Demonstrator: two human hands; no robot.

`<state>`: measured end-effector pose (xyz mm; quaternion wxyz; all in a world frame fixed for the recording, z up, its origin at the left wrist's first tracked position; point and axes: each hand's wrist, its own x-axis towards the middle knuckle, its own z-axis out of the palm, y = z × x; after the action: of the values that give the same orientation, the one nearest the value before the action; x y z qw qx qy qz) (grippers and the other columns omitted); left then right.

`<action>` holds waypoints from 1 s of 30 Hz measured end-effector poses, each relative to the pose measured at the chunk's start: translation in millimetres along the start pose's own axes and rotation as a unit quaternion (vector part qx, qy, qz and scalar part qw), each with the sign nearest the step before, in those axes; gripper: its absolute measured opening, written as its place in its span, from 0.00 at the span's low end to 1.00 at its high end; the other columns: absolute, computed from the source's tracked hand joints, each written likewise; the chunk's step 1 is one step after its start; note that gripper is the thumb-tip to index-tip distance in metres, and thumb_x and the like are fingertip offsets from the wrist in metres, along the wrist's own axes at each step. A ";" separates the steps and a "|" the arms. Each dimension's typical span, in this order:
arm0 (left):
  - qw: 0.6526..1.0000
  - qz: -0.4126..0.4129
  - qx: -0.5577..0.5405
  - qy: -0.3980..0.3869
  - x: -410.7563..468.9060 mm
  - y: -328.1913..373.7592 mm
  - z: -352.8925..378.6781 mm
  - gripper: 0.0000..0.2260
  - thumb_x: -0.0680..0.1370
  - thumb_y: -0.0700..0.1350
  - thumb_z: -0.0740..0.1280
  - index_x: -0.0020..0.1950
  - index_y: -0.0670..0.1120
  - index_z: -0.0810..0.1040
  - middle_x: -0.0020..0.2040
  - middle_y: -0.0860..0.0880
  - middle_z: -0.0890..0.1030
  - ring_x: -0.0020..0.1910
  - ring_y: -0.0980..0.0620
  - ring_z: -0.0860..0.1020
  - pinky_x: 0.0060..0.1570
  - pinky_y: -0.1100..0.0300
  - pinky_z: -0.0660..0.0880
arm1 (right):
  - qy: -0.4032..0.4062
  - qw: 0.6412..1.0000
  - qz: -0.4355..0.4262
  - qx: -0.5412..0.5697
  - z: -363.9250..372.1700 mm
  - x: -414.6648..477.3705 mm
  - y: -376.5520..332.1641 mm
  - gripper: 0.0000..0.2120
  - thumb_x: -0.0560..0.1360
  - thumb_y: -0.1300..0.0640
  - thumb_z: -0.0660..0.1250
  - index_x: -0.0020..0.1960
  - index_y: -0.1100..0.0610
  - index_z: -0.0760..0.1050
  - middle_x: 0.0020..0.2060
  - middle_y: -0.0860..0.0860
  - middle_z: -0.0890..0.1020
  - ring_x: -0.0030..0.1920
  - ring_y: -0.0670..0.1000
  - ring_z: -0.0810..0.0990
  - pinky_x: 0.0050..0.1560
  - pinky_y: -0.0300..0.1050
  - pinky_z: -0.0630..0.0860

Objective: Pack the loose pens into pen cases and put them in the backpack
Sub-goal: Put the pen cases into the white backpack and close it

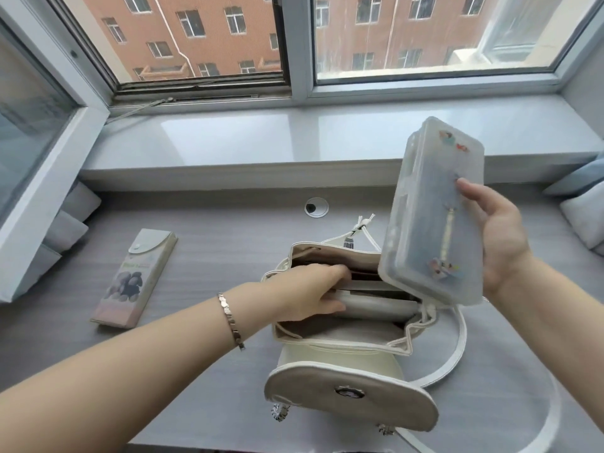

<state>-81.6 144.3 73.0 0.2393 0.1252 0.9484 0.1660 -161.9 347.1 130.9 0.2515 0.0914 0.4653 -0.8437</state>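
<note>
A cream backpack [353,361] stands on the grey desk with its mouth wide and its flap hanging toward me. My left hand [310,295] reaches into the opening and holds its left side, fingers curled over an inner panel. My right hand [496,237] grips a frosted plastic pen case [428,207] with stickers on it, held upright and tilted just above the right side of the opening. Pens show dimly through its lid. A second, flat fabric pen case [137,276] with a snap flap lies on the desk to the left.
The grey desk [202,243] has a cable hole [316,207] behind the backpack. A white windowsill [261,138] and windows run along the back. The backpack's white strap [457,348] loops on the desk at right. Cushions [581,204] sit at the far right edge.
</note>
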 end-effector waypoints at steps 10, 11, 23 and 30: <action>0.997 0.011 0.040 0.061 -11.8 4.1 12.8 0.21 0.78 0.49 0.62 0.69 0.44 0.66 0.67 0.45 0.70 0.63 0.44 0.72 0.61 0.53 0.69 | -0.043 0.995 0.027 0.086 -13.9 11.5 -4.0 0.17 0.54 0.49 0.71 0.42 0.53 0.81 0.44 0.51 0.80 0.48 0.56 0.79 0.61 0.56 0.72; 0.996 0.003 0.053 0.065 -9.5 6.7 15.6 0.21 0.77 0.49 0.62 0.68 0.43 0.67 0.66 0.44 0.70 0.62 0.43 0.72 0.60 0.52 0.70 | -0.040 0.995 0.021 0.088 -12.5 12.0 -4.6 0.16 0.55 0.49 0.70 0.41 0.53 0.80 0.39 0.50 0.82 0.42 0.54 0.81 0.55 0.50 0.77; 0.992 0.039 0.023 0.121 -11.0 4.3 18.6 0.21 0.78 0.55 0.62 0.65 0.44 0.67 0.60 0.45 0.74 0.57 0.44 0.74 0.55 0.56 0.69 | -0.009 0.993 -0.053 0.105 -7.7 9.0 2.8 0.11 0.76 0.51 0.55 0.43 0.54 0.74 0.31 0.48 0.81 0.30 0.49 0.80 0.36 0.38 0.79; 0.956 0.114 0.092 0.253 -13.0 -0.8 30.0 0.18 0.73 0.60 0.54 0.53 0.48 0.64 0.41 0.46 0.81 0.37 0.45 0.80 0.30 0.55 0.78 | -0.035 0.995 0.015 0.093 -23.8 12.4 2.1 0.13 0.64 0.47 0.64 0.44 0.53 0.79 0.43 0.51 0.78 0.49 0.56 0.76 0.68 0.62 0.63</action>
<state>-55.7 147.1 53.2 -0.0418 0.2081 0.9684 0.1308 -173.3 361.8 111.4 0.2708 0.0920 0.3743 -0.8821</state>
